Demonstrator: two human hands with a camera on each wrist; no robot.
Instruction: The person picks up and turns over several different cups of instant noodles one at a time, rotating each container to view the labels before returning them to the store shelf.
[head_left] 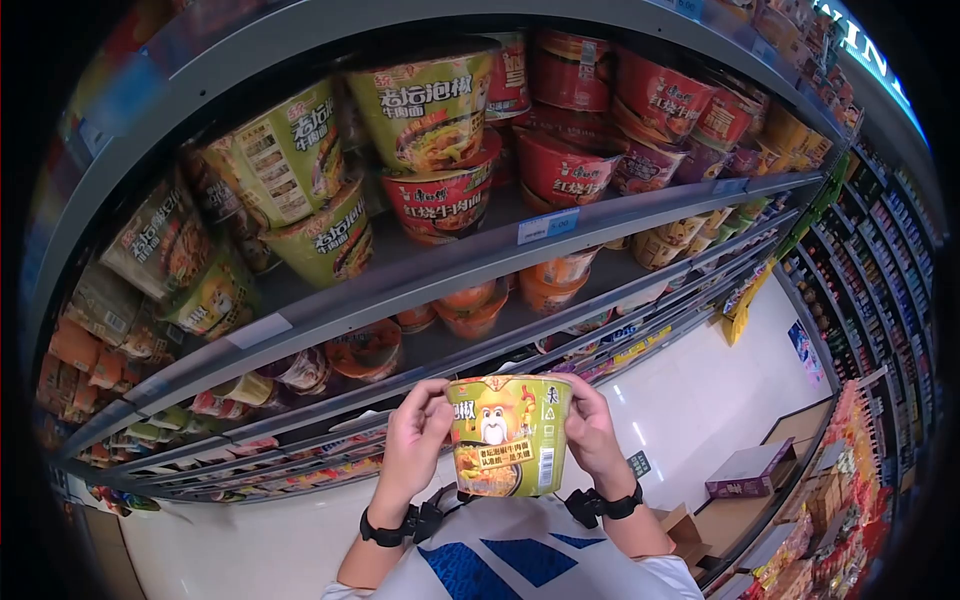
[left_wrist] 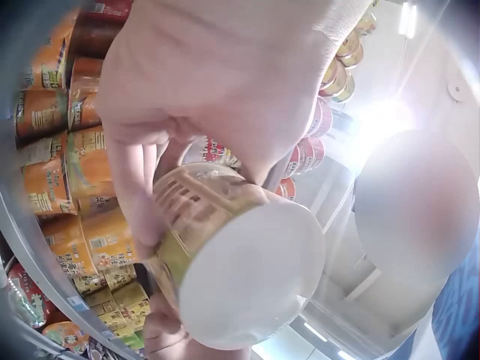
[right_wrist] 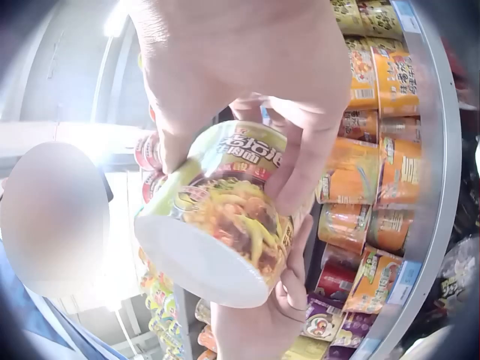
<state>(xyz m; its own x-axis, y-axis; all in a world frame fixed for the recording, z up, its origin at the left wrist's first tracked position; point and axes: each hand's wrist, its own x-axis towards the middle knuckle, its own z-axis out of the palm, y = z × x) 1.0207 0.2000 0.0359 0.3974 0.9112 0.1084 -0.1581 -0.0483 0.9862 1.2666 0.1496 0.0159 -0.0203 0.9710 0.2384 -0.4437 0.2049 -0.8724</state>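
Note:
A green instant noodle cup [head_left: 510,440] is held upright in front of the body, its side with a bearded cartoon figure and a barcode facing the head camera. The left hand [head_left: 415,438] grips it at the upper left side, thumb toward the near face. On the opposite side the right hand [head_left: 595,438] grips it just below the rim. In the left wrist view the white base of the cup [left_wrist: 255,277] shows, with the left hand's fingers [left_wrist: 139,195] around its side. The right wrist view shows a noodle picture on the cup [right_wrist: 240,202].
A shelf [head_left: 420,265] ahead carries stacked noodle cups, among them green ones [head_left: 425,110] and red ones [head_left: 565,170]. Orange cups [head_left: 470,310] stand a level below. To the right, a purple box [head_left: 750,468] sits by a display of red packages [head_left: 840,520].

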